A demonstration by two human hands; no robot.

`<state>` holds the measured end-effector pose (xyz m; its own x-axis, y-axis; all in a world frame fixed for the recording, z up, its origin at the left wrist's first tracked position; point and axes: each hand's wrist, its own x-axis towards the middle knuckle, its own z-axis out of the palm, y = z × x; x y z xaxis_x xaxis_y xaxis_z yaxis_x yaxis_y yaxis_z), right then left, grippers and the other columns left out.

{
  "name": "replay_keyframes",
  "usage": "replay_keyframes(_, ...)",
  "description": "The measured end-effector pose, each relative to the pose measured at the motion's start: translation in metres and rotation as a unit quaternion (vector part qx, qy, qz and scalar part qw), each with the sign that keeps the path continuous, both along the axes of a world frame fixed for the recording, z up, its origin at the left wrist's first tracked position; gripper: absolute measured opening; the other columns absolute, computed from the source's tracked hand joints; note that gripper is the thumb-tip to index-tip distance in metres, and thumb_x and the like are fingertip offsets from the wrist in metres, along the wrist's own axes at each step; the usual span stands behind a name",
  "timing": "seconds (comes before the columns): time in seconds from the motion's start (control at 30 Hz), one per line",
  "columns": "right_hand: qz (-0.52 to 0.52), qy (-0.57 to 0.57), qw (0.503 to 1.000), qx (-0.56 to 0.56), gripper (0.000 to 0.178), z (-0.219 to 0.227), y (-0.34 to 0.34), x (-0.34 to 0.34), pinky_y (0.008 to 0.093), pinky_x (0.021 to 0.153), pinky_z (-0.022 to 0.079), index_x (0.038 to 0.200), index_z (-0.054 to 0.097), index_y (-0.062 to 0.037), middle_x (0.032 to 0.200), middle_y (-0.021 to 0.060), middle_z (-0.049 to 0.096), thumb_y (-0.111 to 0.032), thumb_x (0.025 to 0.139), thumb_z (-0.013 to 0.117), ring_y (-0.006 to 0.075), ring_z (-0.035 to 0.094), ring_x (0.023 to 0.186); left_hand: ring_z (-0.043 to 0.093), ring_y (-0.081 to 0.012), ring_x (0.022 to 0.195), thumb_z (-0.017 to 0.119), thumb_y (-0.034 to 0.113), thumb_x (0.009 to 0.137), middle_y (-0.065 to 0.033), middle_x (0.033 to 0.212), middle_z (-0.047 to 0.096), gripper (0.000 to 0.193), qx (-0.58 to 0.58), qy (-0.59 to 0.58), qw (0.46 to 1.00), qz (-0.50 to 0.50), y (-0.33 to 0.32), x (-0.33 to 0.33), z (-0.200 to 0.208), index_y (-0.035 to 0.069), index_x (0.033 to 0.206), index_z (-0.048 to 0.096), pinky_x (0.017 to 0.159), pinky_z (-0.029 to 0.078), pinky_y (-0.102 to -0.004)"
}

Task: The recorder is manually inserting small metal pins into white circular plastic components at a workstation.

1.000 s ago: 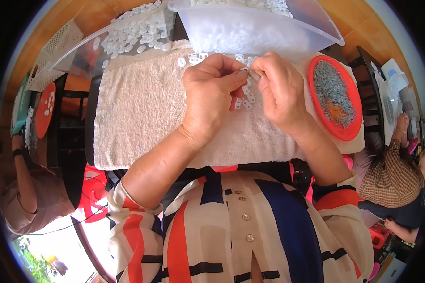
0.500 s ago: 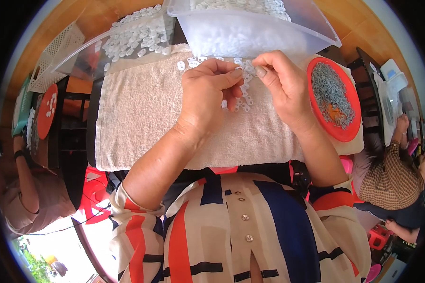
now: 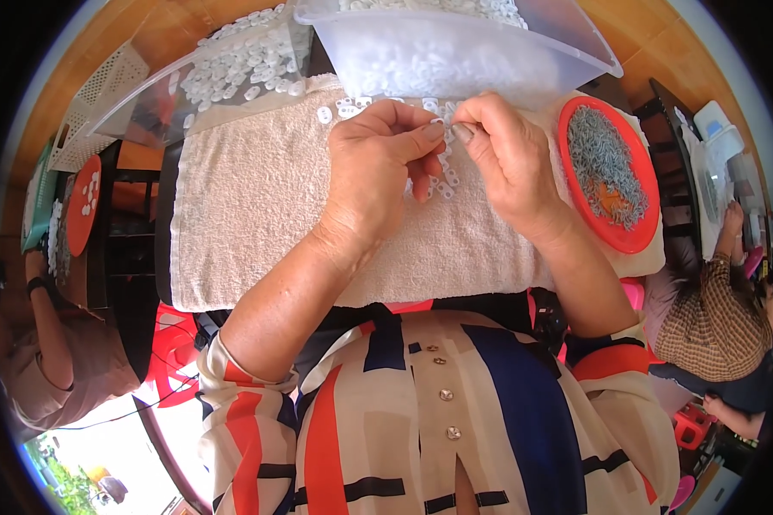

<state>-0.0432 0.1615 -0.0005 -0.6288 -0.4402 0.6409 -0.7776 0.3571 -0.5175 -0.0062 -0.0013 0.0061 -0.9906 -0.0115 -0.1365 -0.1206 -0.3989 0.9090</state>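
Note:
Over the towel, my left hand (image 3: pixel 374 159) is closed, thumb and forefinger pinching a small white plastic piece of which little shows. Close to its right, my right hand (image 3: pixel 511 163) is closed too, thumb and forefinger pressed together; whatever lies between them is too small to make out. The fingertips of both hands almost meet. Beneath and behind them lie several small white oval plastic pieces with holes (image 3: pixel 447 182), partly hidden by my left hand. To the right of my right hand, a red plate (image 3: pixel 579 219) bears a heap of small grey metal pieces, like screws (image 3: pixel 605 159).
A beige towel (image 3: pixel 249 206) covers the table. Behind it stand a translucent bin (image 3: pixel 455 64) and a clear tray (image 3: pixel 146 99), both holding white pieces. A white basket (image 3: pixel 103 94) is at far left. Other people sit at left (image 3: pixel 69 360) and right (image 3: pixel 713 326).
My right hand's fingertips have moved slightly left, closer to the white piece in my left hand. My left hand keeps its pinch in nearly the same place.

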Motion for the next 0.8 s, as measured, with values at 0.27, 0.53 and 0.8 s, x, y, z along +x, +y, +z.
replay_keyframes(0.27,-0.004,-0.015,1.000,-0.011,0.010,-0.006,-0.003,0.005,0.0334,0.064,0.047,0.095,0.054,-0.0002,0.079,0.0136,0.058,0.003,0.086,0.053,0.0272,0.060,0.070,0.052,-0.0082,0.048,0.063,0.002,0.089,-0.0059,0.067,0.060,0.006,-0.035,0.010,0.999,0.026,0.004,0.002,-0.001,-0.003,0.087,0.060,0.038,0.038,-0.0217)
replay_keyframes(0.53,-0.009,-0.020,1.000,-0.003,0.010,-0.012,-0.007,0.007,0.0316,0.065,0.047,0.097,0.054,0.0008,0.077,0.0129,0.057,0.003,0.088,0.050,0.0243,0.059,0.069,0.052,-0.0074,0.050,0.064,0.000,0.086,-0.0057,0.066,0.061,0.005,-0.061,0.016,0.997,0.052,0.006,0.003,-0.006,-0.004,0.083,0.061,0.040,0.039,-0.0212)
replay_keyframes(0.8,0.002,-0.031,0.999,-0.011,0.009,-0.012,-0.009,0.007,0.0290,0.065,0.046,0.093,0.054,0.0018,0.076,0.0098,0.057,0.006,0.087,0.049,0.0185,0.057,0.068,0.053,-0.0076,0.053,0.064,-0.003,0.082,-0.0055,0.066,0.061,0.004,-0.080,0.026,0.995,0.045,0.003,0.003,-0.001,-0.003,0.078,0.062,0.046,0.042,-0.0224)
